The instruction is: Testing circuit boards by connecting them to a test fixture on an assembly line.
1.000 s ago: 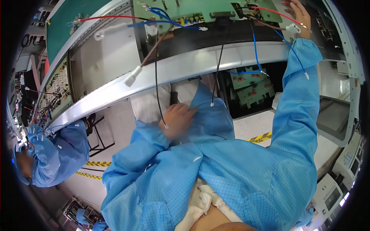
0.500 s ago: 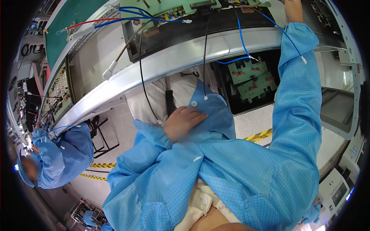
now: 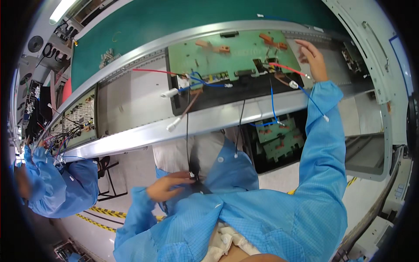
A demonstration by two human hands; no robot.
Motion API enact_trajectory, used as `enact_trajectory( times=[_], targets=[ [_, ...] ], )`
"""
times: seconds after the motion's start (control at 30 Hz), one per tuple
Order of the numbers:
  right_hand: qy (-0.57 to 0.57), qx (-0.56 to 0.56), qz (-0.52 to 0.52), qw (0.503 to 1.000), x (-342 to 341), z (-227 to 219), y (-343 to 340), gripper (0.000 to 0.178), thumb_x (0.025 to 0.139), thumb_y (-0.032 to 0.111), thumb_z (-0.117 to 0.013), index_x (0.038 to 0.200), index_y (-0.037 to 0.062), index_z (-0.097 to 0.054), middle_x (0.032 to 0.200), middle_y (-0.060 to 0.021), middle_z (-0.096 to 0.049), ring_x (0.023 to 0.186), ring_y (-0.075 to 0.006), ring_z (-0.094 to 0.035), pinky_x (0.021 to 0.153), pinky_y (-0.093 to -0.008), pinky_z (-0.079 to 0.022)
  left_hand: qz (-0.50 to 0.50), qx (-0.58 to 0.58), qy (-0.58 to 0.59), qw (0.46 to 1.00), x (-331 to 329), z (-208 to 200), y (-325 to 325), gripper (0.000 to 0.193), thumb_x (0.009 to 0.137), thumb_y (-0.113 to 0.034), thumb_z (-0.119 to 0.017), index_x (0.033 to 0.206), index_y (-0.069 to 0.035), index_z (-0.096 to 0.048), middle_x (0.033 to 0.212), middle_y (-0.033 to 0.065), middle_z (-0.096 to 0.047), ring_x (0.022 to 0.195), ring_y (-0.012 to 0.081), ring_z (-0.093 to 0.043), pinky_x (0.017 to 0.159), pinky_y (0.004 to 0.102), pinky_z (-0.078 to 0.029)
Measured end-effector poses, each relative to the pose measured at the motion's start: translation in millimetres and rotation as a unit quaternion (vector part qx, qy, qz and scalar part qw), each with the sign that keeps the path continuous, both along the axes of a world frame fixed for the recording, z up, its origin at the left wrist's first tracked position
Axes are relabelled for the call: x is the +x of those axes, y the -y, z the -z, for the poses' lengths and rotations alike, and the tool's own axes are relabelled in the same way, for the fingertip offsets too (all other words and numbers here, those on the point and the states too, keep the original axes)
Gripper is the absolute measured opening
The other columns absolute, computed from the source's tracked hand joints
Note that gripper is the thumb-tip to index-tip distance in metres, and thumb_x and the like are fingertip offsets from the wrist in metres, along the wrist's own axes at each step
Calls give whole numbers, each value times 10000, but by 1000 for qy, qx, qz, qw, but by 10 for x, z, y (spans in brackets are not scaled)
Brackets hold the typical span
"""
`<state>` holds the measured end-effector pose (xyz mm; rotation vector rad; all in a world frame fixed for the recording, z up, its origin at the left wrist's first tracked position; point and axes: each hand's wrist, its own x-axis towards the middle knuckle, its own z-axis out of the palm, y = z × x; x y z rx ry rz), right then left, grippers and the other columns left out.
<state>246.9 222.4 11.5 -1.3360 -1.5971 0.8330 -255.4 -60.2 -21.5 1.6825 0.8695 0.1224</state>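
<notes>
My left hand (image 3: 168,185) is over my lap, fingers loosely stretched out. Its fingertips are beside the pale tip of a hanging black wire (image 3: 187,139); whether they touch, I cannot make out. My right hand (image 3: 315,61) is raised over the right end of a green fixture plate (image 3: 240,54), fingers apart and nothing visible in them. Brown clamps (image 3: 273,41) sit on this plate, which lies in a black pallet (image 3: 209,101). Close below that hand, a red wire (image 3: 288,67) sticks out. Blue wires (image 3: 273,102) and a brown wire with a white sleeve (image 3: 174,124) hang over the front.
A silver rail (image 3: 144,140) runs along the bench front. Beneath it sits a second black pallet with green plates (image 3: 279,142). Behind is a green mat (image 3: 174,24) with small metal parts (image 3: 108,57). At left, a co-worker in blue (image 3: 67,183) works by a circuit board (image 3: 76,115).
The view has shifted, bringing more of the bench into sight. My left hand has moved left across my lap. My right hand, earlier cut off at the top edge, now shows whole with fingers spread.
</notes>
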Motion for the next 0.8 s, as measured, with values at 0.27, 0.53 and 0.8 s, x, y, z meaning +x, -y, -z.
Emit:
enact_trajectory(
  times=[0.27,0.53,0.8],
  targets=[
    [131,37,-109,985,-219,311,-45,365,913,230,-503,1198,6,-542,1085,-97,-615,956,-163,-566,844,-284,-441,-123,-127,31,984,-1128,-1244,-82,245,822,-49,-520,1020,31,-637,836,134,-661,771,186,-639,712,276,-490],
    [112,-13,-62,992,-435,128,127,370,878,232,-546,1166,1,-554,1045,-111,-633,929,-167,-577,830,-288,-446,-451,177,32,874,-744,-1447,-607,292,849,-208,-511,707,19,-627,482,-27,-473,386,18,-360,368,213,-211],
    [113,15,-79,990,-1103,174,213,407,895,362,-445,1116,42,-566,973,-225,-629,918,-368,-601,794,-382,-451,-3,373,122,920,-48,-1722,-621,90,743,-85,-625,801,-50,-684,515,31,-493,407,189,-481,401,300,-372]
  ],
)
